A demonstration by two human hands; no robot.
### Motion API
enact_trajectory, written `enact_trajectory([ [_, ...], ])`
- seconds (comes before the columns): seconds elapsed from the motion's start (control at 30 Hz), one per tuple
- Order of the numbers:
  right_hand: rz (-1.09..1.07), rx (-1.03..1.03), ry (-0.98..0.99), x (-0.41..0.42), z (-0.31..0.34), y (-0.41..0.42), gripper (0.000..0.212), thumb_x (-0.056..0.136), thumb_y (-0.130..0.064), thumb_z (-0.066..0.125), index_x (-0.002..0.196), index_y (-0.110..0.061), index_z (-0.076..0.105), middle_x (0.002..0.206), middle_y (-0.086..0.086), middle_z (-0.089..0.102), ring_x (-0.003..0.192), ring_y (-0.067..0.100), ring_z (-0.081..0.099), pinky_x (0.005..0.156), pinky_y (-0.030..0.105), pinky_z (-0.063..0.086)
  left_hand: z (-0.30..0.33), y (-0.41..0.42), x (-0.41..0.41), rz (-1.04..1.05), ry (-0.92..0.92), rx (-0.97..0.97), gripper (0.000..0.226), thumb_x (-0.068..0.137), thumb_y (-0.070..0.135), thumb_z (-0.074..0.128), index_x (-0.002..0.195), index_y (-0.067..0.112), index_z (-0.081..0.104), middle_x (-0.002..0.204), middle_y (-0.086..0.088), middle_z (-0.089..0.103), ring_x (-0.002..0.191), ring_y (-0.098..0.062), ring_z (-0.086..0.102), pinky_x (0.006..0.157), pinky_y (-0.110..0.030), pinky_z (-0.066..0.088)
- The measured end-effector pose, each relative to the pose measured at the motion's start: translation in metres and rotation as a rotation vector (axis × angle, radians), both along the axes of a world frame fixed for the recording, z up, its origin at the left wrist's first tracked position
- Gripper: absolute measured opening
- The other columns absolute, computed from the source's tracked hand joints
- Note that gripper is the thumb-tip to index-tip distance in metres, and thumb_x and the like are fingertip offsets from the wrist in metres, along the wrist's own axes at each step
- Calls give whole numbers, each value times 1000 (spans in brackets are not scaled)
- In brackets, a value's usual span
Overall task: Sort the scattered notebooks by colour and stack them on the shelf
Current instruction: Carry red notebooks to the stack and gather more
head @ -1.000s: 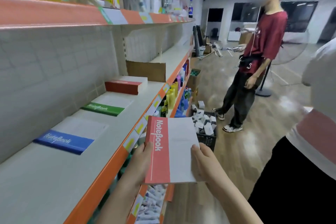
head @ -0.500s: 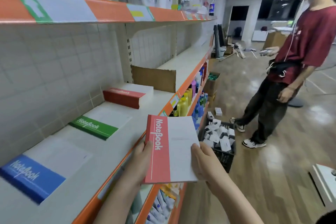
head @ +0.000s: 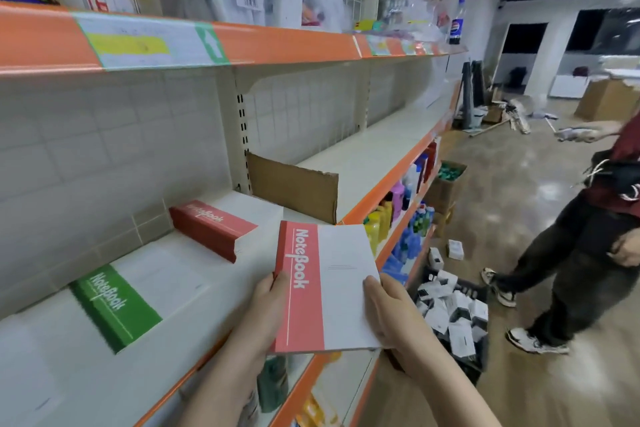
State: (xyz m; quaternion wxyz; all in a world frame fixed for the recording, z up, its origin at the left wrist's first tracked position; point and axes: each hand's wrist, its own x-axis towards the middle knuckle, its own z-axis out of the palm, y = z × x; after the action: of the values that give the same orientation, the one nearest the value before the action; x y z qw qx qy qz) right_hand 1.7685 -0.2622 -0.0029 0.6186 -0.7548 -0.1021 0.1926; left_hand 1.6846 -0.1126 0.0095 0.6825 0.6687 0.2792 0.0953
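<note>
Red notebook (head: pixel 325 284) between both hands

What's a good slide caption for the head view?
Both hands hold a red notebook near the shelf's red stack.

red notebook (head: pixel 327 288) | gripped by left hand (head: pixel 266 315), right hand (head: pixel 394 319) | above shelf (head: pixel 214 333) edge

Wearer's body: two bare forearms in view | left hand (head: pixel 265 314) and right hand (head: pixel 394 321) ungloved | no sleeves, rings or watch showing | fingernails short
</note>
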Motion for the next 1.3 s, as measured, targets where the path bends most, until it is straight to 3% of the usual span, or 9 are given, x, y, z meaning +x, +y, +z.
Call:
enact_trajectory([
  [0.2, 110, -27, 12, 39, 8, 22, 20, 99, -34, 37, 91, -24, 53, 106, 4, 63, 102, 24, 60, 95, 45, 48, 2, 14, 26, 151, -6, -37, 35, 94, 53, 44, 107, 27, 64, 86, 0, 75, 81, -22, 72, 81, -41, 56],
  [0.37, 223, 17, 6, 71, 12, 52, 19, 101, -29, 38, 95, -25, 55, 106, 3, 65, 100, 22, 62, 95, 42, 48, 4, 31, 44, 261, -49, -69, 34, 96, 52, 40, 113, 30, 58, 89, -2, 75, 78, -21, 72, 65, -31, 54],
  [0.47, 280, 31, -7, 89, 13, 73, 18, 101, -26, 38, 100, -23, 56, 107, 2, 64, 98, 18, 61, 85, 31, 49, 2, 48, 57, 362, -62, -25, 35, 98, 47, 38, 122, 27, 55, 101, -5, 72, 87, -24, 70, 74, -35, 55],
  [0.57, 332, 18, -47, 108, 20, 94, 18, 101, -24, 37, 98, -25, 55, 91, -10, 59, 81, 4, 55, 59, 11, 43, 4, 65, 71, 438, -53, -38, 40, 98, 48, 40, 123, 23, 57, 103, -7, 71, 89, -26, 70, 85, -40, 54],
  [0.7, 413, -28, -55, 133, 24, 124, 20, 100, -30, 37, 101, -25, 56, 94, -6, 59, 80, 9, 53, 59, 20, 35, 9, 83, 84, 522, -68, -46, 43, 99, 46, 38, 128, 19, 55, 105, -8, 71, 91, -27, 69, 80, -36, 54],
  [0.93, 582, 48, -24, 152, 32, 160, 26, 103, -24, 34, 113, -20, 58, 98, -6, 66, 87, 12, 62, 57, 18, 42, 20, 103, 91, 636, -60, -44, 50, 99, 48, 30, 125, 15, 57, 98, -8, 70, 76, -19, 68, 44, -19, 49],
  [1.03, 631, 70, -26, 159, 35, 171, 25, 103, -24, 33, 105, -23, 58, 96, -3, 66, 88, 16, 64, 52, 21, 46, 21, 112, 94, 681, -58, -42, 49, 99, 47, 31, 123, 14, 59, 99, -9, 71, 81, -21, 68, 55, -24, 49],
  [1.17, 721, 63, -23, 172, 40, 189, 26, 102, -24, 35, 101, -20, 60, 97, 3, 68, 87, 19, 65, 67, 30, 48, 22, 118, 99, 772, -65, -42, 41, 101, 40, 33, 114, 13, 62, 95, -9, 71, 81, -22, 67, 58, -25, 47],
  [1.3, 816, 75, -26, 185, 44, 212, 26, 102, -23, 35, 106, -18, 61, 102, 2, 71, 94, 19, 68, 80, 35, 53, 24, 123, 104, 861, -63, -31, 37, 102, 35, 33, 86, 19, 62, 76, -4, 68, 70, -20, 64, 59, -25, 46],
])
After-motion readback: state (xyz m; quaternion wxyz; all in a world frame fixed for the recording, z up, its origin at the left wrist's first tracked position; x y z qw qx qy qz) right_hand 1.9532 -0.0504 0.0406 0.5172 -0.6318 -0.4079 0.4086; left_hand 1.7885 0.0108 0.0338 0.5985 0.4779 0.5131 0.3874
